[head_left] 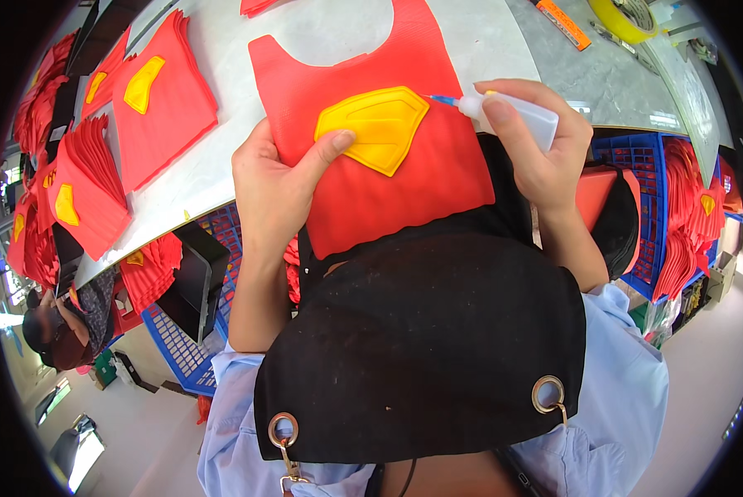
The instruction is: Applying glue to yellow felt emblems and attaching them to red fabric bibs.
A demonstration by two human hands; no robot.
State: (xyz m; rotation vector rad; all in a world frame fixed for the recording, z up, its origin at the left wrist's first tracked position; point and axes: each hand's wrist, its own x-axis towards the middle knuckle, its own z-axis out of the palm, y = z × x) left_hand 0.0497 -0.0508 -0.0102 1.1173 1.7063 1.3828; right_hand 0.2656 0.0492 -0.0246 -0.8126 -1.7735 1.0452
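Note:
A red bib-shaped piece with a curved neck cut-out lies over the table's near edge and the black apron in front of me. On its middle sits a yellow shield-shaped patch. My left hand grips the piece's left side, its thumb pressing on the patch's left corner and its fingers hidden beneath. Pinched in my right hand is a translucent white squeeze bottle, tilted leftward. The bottle's thin blue needle tip points at the patch's upper right corner; whether it touches I cannot tell.
Stacks of red pieces with yellow patches cover the white table's left side. Blue crates stand at the right and lower left. A yellow tape roll and an orange box lie far right. Another person sits far left.

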